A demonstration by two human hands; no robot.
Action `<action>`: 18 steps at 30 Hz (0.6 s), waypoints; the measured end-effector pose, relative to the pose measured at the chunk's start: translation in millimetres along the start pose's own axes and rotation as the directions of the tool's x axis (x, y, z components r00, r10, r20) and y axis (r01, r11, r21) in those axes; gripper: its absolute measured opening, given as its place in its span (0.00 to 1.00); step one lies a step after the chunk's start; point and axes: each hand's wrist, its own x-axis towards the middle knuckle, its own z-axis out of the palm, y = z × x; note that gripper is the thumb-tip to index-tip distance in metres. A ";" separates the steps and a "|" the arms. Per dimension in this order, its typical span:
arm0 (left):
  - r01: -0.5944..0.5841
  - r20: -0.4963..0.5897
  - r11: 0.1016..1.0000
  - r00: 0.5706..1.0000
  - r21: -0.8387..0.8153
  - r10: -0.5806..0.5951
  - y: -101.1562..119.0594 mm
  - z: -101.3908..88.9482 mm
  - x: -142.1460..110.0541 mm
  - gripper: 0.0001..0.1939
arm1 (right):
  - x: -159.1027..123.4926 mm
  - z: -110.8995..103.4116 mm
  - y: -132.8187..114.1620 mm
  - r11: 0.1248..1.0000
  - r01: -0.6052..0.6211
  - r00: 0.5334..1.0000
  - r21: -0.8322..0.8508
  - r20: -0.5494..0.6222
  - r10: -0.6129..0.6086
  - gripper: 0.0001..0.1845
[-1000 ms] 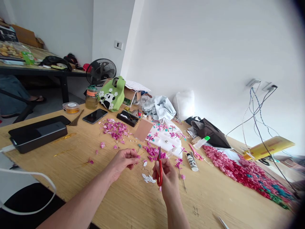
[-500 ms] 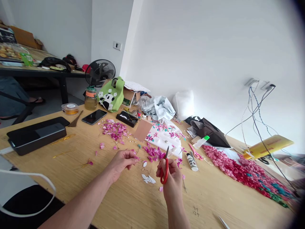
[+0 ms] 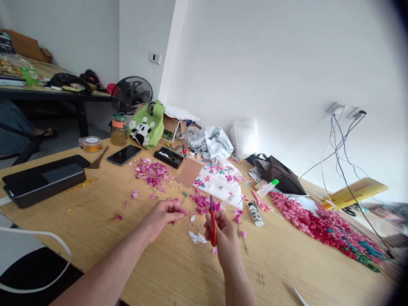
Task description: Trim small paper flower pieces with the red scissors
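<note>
A wide wooden table (image 3: 153,272) with a pale straw-like grain fills the lower half of the frame, running from the lower left toward the right edge. Along its right side lies a long heap of red and pink paper flowers (image 3: 321,227), turning teal at the far lower right. At the left edge sits a flat black case (image 3: 43,178), and behind it, near the upper middle left, a green panda bag (image 3: 147,126) stands beside a black fan (image 3: 131,92). A dark phone (image 3: 124,154) lies flat in front of the bag. Near the centre a white sheet (image 3: 219,185) carries small pink blossoms, with a loose pile of pink petals (image 3: 152,172) to its left. The left hand (image 3: 162,216), just left of centre, is pinched shut on a tiny pink flower piece (image 3: 182,211) held at its fingertips just above the tabletop. The right hand (image 3: 225,240), slightly lower and to the right, is wrapped around the red scissors (image 3: 212,225), whose red loops sit inside the fingers while the slim dark blades point upward with tips together. The two hands are apart, the blades close to the pink piece but not touching it. White petal-shaped cutouts (image 3: 196,238) lie on the table between them.
</note>
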 end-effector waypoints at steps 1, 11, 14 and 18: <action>-0.003 0.009 1.000 1.000 0.008 0.002 -0.3 -0.3 0.1 0.08 | -0.1 -0.4 0.1 1.000 0.001 1.000 -0.006 0.007 -0.001 0.28; -0.033 0.079 0.994 0.997 0.108 0.024 0.0 -2.5 -1.8 0.07 | 2.5 -0.5 8.2 0.997 -0.040 0.996 -0.061 0.072 0.044 0.25; -0.021 0.088 0.997 0.996 0.078 0.015 -1.0 -2.5 -2.1 0.06 | 1.6 0.2 8.9 0.997 -0.043 0.992 -0.059 0.119 0.050 0.24; 0.006 0.063 1.000 0.998 0.010 -0.007 -0.6 -1.8 -0.8 0.07 | -1.8 2.6 8.0 0.995 -0.055 0.977 -0.086 0.202 0.071 0.22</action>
